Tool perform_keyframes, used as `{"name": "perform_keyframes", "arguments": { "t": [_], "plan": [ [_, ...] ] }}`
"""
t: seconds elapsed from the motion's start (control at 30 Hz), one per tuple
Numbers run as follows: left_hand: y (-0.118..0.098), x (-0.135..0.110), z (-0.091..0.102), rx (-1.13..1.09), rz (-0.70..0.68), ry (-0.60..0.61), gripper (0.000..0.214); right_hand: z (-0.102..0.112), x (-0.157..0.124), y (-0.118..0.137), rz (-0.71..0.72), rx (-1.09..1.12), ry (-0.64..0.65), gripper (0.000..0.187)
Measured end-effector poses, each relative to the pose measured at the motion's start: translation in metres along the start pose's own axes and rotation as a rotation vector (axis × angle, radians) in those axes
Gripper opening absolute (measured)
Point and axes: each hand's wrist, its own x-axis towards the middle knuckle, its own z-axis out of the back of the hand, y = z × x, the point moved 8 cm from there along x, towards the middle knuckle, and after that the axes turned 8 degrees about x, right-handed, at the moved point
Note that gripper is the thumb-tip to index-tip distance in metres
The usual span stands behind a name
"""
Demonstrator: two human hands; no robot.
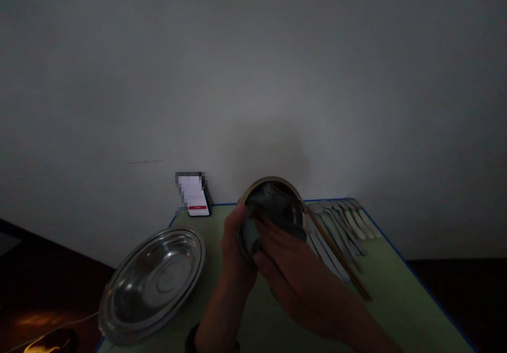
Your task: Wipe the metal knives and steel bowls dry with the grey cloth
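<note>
My left hand (236, 253) grips the left side of a round metal container (246, 190), its thumb at the rim. The container is tilted so that its dark mouth faces me, above the middle of the table. A grey cloth (250, 232) is bunched in the mouth, with a dotted part toward the back. My right hand (295, 266) presses the cloth against the inside, its fingertips partly hidden in the folds. Just right of the container lie wooden chopsticks (340, 255) and several pieces of cutlery (350, 221), some with pale handles.
A wide, shiny metal basin (154, 279) stands at the table's left edge. Behind it a phone (198, 197) leans against the grey wall (253, 78). The pale green table (400, 284) has a blue edge and meets the wall at the back.
</note>
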Motion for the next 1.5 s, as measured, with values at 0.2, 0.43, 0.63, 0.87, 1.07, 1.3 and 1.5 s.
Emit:
{"name": "perform_keyframes", "arguments": {
  "t": [0.2,0.43,0.63,0.87,1.07,1.3,1.5],
  "plan": [
    [-0.011,0.005,0.012,-0.061,-0.059,-0.076,0.021,0.007,-0.005,0.010,-0.052,0.120,0.079,0.040],
    [-0.011,0.007,0.010,-0.021,-0.122,0.018,0.039,0.021,-0.020,-0.011,-0.148,-0.155,0.101,0.042],
    [-0.019,0.002,0.005,0.006,-0.129,0.044,0.028,0.011,-0.017,0.003,-0.008,-0.218,0.110,0.055],
    [-0.011,-0.001,-0.006,-0.033,-0.039,0.130,0.028,0.015,-0.015,0.004,-0.095,-0.116,-0.032,0.046],
    [-0.014,0.005,0.008,0.011,-0.100,0.051,0.026,0.061,-0.025,-0.043,-0.229,0.382,-0.394,0.032],
    [-0.013,0.017,0.019,0.113,-0.133,0.049,0.031,0.103,-0.041,-0.063,-0.240,0.662,-0.805,0.032],
    [-0.006,0.014,0.013,0.062,-0.039,0.069,0.031,0.102,-0.045,-0.020,-0.098,0.087,-0.707,0.036]
  ]
}}
